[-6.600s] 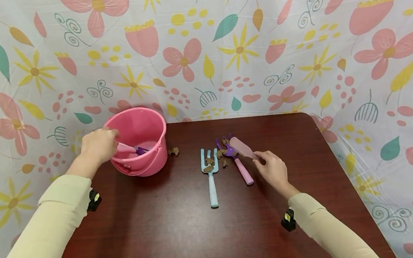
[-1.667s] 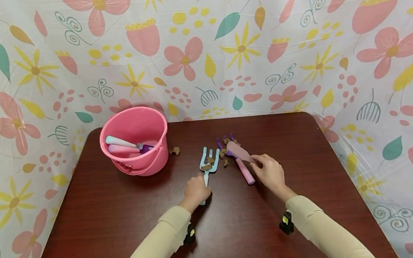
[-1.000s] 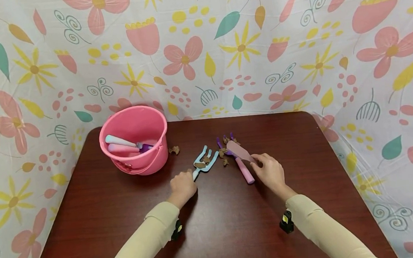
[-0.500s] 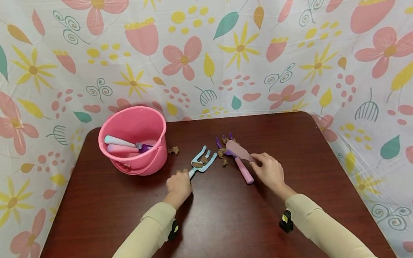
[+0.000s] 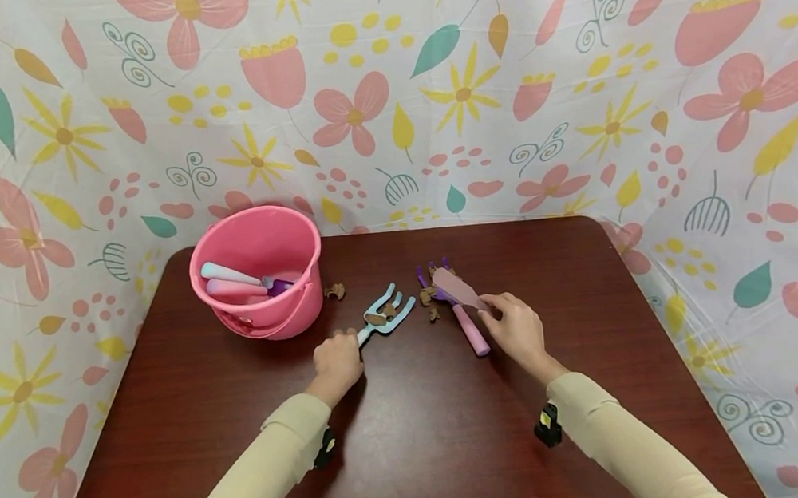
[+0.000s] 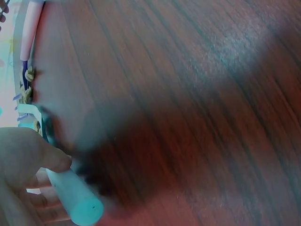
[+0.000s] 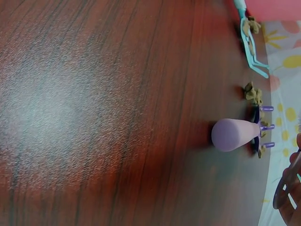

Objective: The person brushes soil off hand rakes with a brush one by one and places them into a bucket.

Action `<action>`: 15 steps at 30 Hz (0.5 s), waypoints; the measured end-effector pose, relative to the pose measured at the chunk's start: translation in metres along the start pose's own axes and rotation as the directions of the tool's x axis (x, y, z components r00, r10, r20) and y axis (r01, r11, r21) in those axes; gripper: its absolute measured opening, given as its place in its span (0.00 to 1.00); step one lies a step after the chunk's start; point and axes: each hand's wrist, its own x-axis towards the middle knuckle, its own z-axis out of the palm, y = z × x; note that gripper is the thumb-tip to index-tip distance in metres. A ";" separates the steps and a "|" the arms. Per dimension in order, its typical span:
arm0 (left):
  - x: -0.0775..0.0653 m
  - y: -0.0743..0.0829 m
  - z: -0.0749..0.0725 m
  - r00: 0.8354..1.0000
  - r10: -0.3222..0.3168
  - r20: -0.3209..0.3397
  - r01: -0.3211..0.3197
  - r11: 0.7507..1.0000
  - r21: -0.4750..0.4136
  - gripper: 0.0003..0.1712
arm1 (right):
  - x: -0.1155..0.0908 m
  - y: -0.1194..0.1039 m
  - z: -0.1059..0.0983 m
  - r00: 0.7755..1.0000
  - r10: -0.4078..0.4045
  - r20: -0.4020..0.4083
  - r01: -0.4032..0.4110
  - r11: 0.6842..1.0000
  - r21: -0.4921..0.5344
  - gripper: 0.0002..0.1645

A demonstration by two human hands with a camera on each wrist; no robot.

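Observation:
My left hand [image 5: 338, 361] grips the handle of a light blue hand fork [image 5: 366, 335], its tines pointing right and away. Brown crumpled pieces [image 5: 376, 318] lie on the tines. In the left wrist view the fork's handle [image 6: 73, 193] runs under my thumb, its butt end sticking out. My right hand [image 5: 520, 329] pinches a flat pink paddle-shaped tool [image 5: 457, 288] at its near end. That tool slants over a purple hand rake with a pink handle [image 5: 472, 334]. More brown pieces [image 5: 428, 296] lie on and beside the rake's purple tines.
A pink bucket [image 5: 307, 310] stands at the back left, with a white-blue handle [image 5: 228, 273] and a pink handle [image 5: 235, 287] inside it. One brown piece [image 5: 335, 291] lies beside the bucket. A floral curtain [image 5: 384, 98] hangs behind the dark table [image 5: 419, 455].
My left hand has come from the bucket, taken hold of the blue fork, and moved it leftward, tines turned to the right, brown pieces still on it. My right hand stays nearly still.

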 end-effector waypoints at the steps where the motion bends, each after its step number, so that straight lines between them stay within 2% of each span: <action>1: 0.000 -0.001 -0.001 1.000 0.003 0.004 -0.003 1.000 0.006 0.15 | 0.000 -0.001 0.000 1.000 0.002 0.003 -0.002 1.000 0.000 0.15; 15: -0.004 -0.006 -0.014 0.994 0.101 -0.033 -0.100 0.995 0.024 0.17 | 0.004 -0.012 0.002 1.000 -0.030 0.005 0.030 0.999 0.035 0.15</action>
